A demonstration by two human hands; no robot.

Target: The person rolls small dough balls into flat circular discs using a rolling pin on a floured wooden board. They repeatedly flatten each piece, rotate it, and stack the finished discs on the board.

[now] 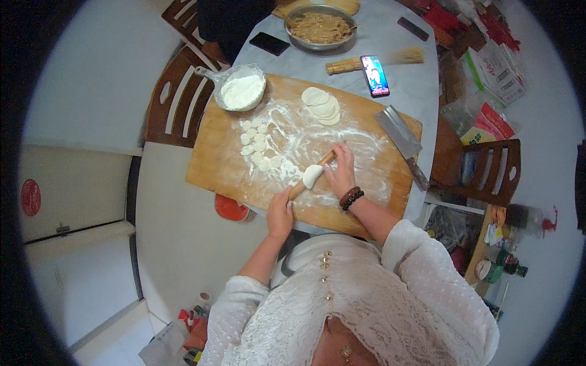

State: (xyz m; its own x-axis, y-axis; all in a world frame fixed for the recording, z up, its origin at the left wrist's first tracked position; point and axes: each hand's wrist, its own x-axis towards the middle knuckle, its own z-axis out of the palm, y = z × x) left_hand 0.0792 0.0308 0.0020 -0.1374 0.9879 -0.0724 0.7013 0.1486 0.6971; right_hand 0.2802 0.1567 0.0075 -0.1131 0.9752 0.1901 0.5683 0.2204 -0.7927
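Note:
A slim wooden rolling pin (298, 188) lies slantwise over a floured wooden board (219, 169). My left hand (280, 214) grips its near end. My right hand (341, 173) is on its far part, with the fingertips close to the tip. Between the hands, a thin dough wrapper (312, 176) drapes over the pin, touching or nearly touching my right hand. Left of the pin, several small dough rounds (259, 142) sit in loose flour. Farther back is an overlapping pile of rolled wrappers (324, 110).
A handled bowl of flour (242, 89) rests on the board's back left corner. A cleaver (400, 133) lies along the right edge. Behind are a lit phone (375, 77), a straw brush (345, 66), a dark phone (270, 43) and a metal bowl of filling (321, 28).

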